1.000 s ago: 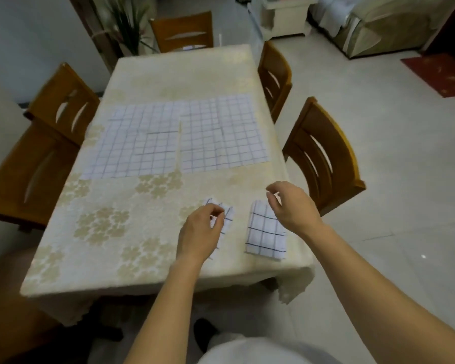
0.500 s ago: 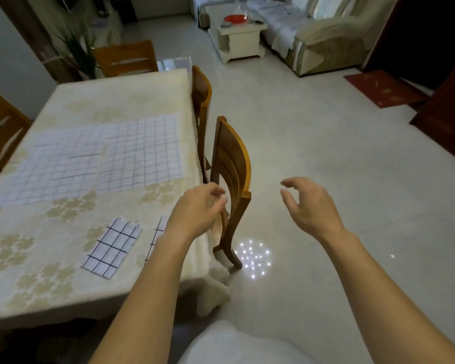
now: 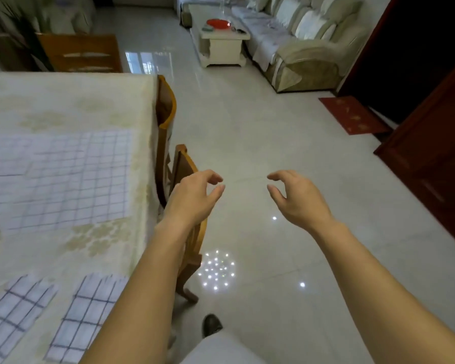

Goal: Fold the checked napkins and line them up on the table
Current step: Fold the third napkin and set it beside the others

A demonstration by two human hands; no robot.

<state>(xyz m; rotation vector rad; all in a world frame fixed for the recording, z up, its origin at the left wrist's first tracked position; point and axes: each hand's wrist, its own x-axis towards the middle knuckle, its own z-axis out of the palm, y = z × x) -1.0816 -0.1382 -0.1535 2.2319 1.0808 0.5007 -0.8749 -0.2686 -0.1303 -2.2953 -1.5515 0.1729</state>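
Note:
Two folded checked napkins lie side by side near the table's front edge, one (image 3: 13, 313) at the far left and one (image 3: 84, 316) beside my left forearm. Unfolded checked napkins (image 3: 63, 177) are spread flat across the middle of the table (image 3: 63, 101), which has a cream patterned cloth. My left hand (image 3: 192, 198) hovers past the table's right edge, over a chair, fingers loosely curled and holding nothing. My right hand (image 3: 297, 198) hangs over the tiled floor, also loosely curled and empty.
Two wooden chairs (image 3: 184, 195) stand along the table's right side and another (image 3: 82, 52) at its far end. Beyond are a white coffee table (image 3: 221, 40), a sofa (image 3: 307, 48), a red mat (image 3: 352, 114) and a dark wooden door (image 3: 431, 153) at right.
My view has swung right, away from the table. Both hands let go of the folded napkins and moved off the table's edge to hover over the chair and floor.

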